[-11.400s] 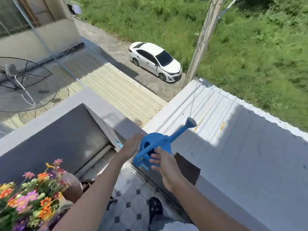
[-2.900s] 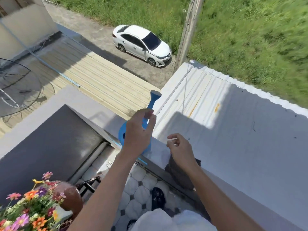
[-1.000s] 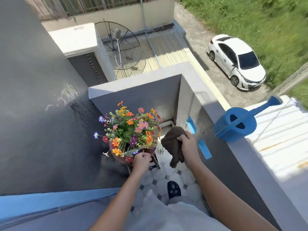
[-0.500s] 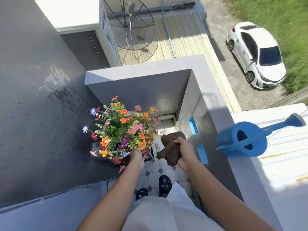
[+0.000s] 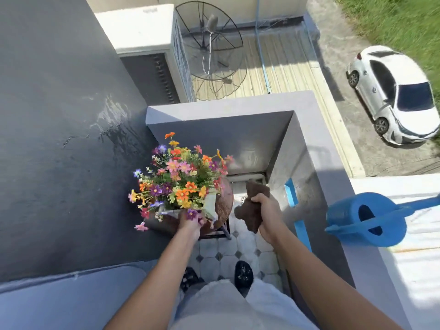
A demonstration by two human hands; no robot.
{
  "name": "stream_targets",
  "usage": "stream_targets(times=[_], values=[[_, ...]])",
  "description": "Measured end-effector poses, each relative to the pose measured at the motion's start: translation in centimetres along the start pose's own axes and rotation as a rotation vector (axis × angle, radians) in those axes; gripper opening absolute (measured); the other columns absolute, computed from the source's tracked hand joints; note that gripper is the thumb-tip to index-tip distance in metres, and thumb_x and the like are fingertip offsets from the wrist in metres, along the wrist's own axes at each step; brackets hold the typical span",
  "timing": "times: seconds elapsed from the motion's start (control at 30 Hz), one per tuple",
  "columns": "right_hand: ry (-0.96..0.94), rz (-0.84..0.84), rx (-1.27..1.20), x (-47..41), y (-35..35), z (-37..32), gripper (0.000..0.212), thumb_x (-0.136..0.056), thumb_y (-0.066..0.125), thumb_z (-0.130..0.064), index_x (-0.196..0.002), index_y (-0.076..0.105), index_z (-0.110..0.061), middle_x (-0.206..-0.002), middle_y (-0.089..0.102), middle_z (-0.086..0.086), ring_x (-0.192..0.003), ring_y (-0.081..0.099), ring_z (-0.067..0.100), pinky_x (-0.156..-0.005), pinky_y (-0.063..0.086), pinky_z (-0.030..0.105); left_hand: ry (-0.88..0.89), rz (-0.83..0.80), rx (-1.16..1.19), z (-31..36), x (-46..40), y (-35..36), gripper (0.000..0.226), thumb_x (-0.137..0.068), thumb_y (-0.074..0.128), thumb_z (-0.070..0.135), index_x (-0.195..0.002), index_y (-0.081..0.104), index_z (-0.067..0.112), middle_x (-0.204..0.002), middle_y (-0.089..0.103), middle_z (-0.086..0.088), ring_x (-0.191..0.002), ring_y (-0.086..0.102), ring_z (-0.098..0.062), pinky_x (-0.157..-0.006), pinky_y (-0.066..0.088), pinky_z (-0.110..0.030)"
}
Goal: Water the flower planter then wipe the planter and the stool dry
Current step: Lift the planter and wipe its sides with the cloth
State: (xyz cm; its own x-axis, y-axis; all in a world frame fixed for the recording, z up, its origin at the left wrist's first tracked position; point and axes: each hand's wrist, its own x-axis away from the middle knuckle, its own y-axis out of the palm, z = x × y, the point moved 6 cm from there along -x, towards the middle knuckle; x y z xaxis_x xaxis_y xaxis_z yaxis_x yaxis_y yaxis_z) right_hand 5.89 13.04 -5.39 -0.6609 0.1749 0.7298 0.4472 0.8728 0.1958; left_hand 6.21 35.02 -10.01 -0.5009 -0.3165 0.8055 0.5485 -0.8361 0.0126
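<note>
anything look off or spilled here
A wet splash streak darkens the grey wall up and left of the flower planter. The blue watering can lies on its side on the ledge at right, opening facing the camera. Otherwise nothing stands out; the right hand grips a brown cloth.

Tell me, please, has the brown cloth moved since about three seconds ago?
Yes. The brown cloth has left the parapet ledge and is now in the right hand, beside the planter.
</note>
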Motion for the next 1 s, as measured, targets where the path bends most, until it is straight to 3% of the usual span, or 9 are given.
stream_targets(times=[0.13,0.23,0.3,0.43,0.53,0.7,0.77,0.87,1.0], values=[[-0.234,-0.045,0.197,1.5,2.3,-3.1,0.018,-0.084,0.056,-0.009,-0.100,0.063,-0.011,-0.077,0.062,0.009,-0.063,0.057,0.022,-0.049,0.040,0.030,-0.072,-0.128,0.127,1.6,2.2,-1.0,0.030,-0.105,0.028,0.019,-0.077,0.039,0.014,-0.065,0.036,-0.007,-0.024,0.034,-0.001,-0.026,0.027,-0.012],[-0.419,-0.100,0.239,2.9,4.6,-6.3,0.015,-0.087,0.057,-0.011,-0.098,0.064,-0.020,-0.084,0.064,0.012,-0.072,0.059,0.018,-0.056,0.042,0.027,-0.105,-0.206,0.200,2.7,5.1,-0.9,0.030,-0.103,0.034,0.019,-0.075,0.042,0.010,-0.050,0.046,-0.008,-0.024,0.037,-0.005,-0.026,0.027,-0.011],[-0.545,-0.168,0.267,4.0,6.6,-8.3,0.015,-0.091,0.055,-0.020,-0.089,0.066,-0.030,-0.086,0.061,0.007,-0.076,0.057,0.018,-0.064,0.044,0.029,-0.109,-0.269,0.208,3.4,7.1,-0.5,0.026,-0.102,0.035,0.017,-0.077,0.041,0.010,-0.060,0.044,-0.007,-0.025,0.039,-0.007,-0.024,0.026,-0.012],[-0.737,-0.265,0.437,6.0,9.9,-9.8,0.040,-0.104,0.041,-0.040,-0.072,0.063,-0.032,-0.092,0.059,-0.006,-0.088,0.056,0.016,-0.078,0.041,0.032,-0.053,-0.395,0.202,5.2,10.0,0.6,0.023,-0.103,0.033,0.018,-0.084,0.041,0.009,-0.061,0.042,-0.009,-0.031,0.042,-0.007,-0.027,0.028,-0.015],[-0.910,-0.178,0.428,7.4,10.0,-10.4,0.015,-0.102,0.052,-0.029,-0.095,0.065,-0.028,-0.094,0.064,-0.009,-0.089,0.060,0.009,-0.076,0.048,0.030,-0.057,-0.461,0.210,6.8,11.9,1.8,0.014,-0.102,0.031,0.019,-0.093,0.037,0.011,-0.066,0.044,-0.010,-0.028,0.033,-0.003,-0.028,0.027,-0.014],[-0.925,-0.087,0.510,7.0,8.6,-9.8,0.042,-0.097,0.057,-0.019,-0.138,0.052,-0.014,-0.115,0.060,0.005,-0.100,0.055,0.009,-0.091,0.046,0.023,0.021,-0.470,0.232,8.6,13.5,2.2,0.020,-0.104,0.029,0.019,-0.086,0.037,0.012,-0.071,0.040,-0.009,-0.028,0.032,-0.003,-0.027,0.025,-0.013],[-0.872,-0.066,0.536,6.3,7.6,-9.3,0.042,-0.100,0.052,-0.027,-0.141,0.052,-0.015,-0.124,0.056,0.007,-0.108,0.050,0.007,-0.100,0.038,0.024,0.055,-0.490,0.232,9.0,13.7,2.1,0.026,-0.106,0.025,0.021,-0.087,0.041,0.011,-0.074,0.037,-0.007,-0.030,0.034,-0.002,-0.028,0.026,-0.013],[-0.846,-0.107,0.483,7.0,7.5,-8.7,0.044,-0.095,0.050,-0.057,-0.121,0.065,-0.024,-0.109,0.053,0.002,-0.101,0.058,0.016,-0.095,0.049,0.039,0.087,-0.499,0.167,9.4,14.0,2.8,0.025,-0.103,0.026,0.008,-0.083,0.041,0.010,-0.073,0.031,-0.004,-0.031,0.031,-0.002,-0.027,0.024,-0.014],[-1.092,-0.165,0.501,10.6,8.7,-8.7,0.028,-0.098,0.059,-0.016,-0.124,0.067,-0.012,-0.104,0.053,0.006,-0.096,0.055,0.007,-0.082,0.043,0.012,0.098,-0.482,0.181,10.0,14.8,3.9,0.019,-0.099,0.037,0.010,-0.083,0.045,0.011,-0.069,0.033,-0.002,-0.030,0.031,-0.002,-0.026,0.023,-0.015]])
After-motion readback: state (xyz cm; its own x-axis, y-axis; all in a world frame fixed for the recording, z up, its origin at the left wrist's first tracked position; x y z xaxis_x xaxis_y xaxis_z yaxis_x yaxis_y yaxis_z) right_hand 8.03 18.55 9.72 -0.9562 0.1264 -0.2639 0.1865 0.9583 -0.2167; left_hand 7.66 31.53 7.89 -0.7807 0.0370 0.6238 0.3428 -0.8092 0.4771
